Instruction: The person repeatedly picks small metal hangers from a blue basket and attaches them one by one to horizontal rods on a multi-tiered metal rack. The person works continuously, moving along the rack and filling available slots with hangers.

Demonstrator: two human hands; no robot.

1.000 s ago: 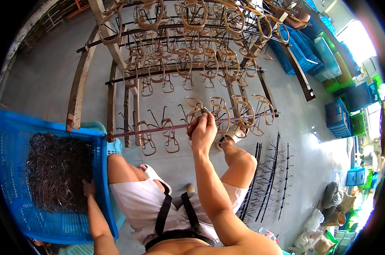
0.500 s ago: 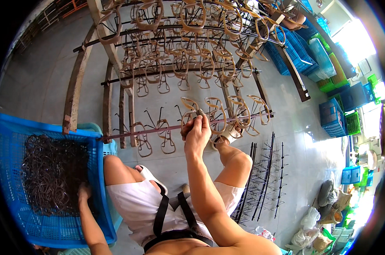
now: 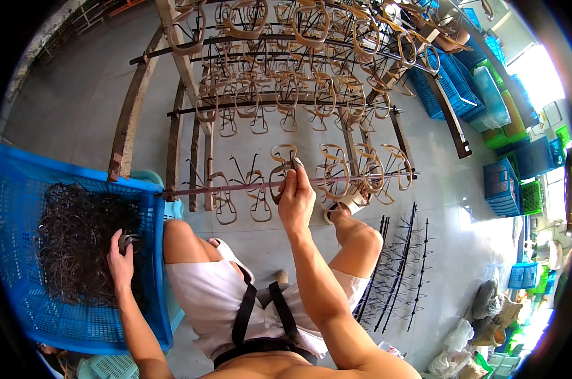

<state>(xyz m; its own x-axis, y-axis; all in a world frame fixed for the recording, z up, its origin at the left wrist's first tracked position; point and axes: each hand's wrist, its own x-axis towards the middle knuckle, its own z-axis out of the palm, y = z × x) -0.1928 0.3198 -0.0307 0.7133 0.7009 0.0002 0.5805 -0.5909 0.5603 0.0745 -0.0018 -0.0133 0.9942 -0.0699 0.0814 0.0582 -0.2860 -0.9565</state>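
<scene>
My left hand (image 3: 120, 260) is over the blue crate (image 3: 161, 252), its thumb and fingers closed round a dark eyeglass frame (image 3: 129, 241). A tangled heap of dark eyeglass frames (image 3: 77, 246) fills the crate's middle. My right hand (image 3: 297, 201) is at a reddish rod (image 3: 235, 187), pinching a tan eyeglass frame (image 3: 283, 150) there; a small greyish piece shows at its fingertips, too small to name. More tan eyeglass frames (image 3: 334, 169) hang along this rod on both sides of the hand.
A rack (image 3: 130, 114) ahead carries several rods full of tan frames. Dark rods with thin prongs (image 3: 396, 271) lie on the floor at right. Blue crates (image 3: 504, 186) and plastic bags (image 3: 453, 344) stand along the right side.
My left hand has come up from the crate's right side with a dark eyeglass frame in it. My right hand stays at the rod; the whole view has shifted slightly.
</scene>
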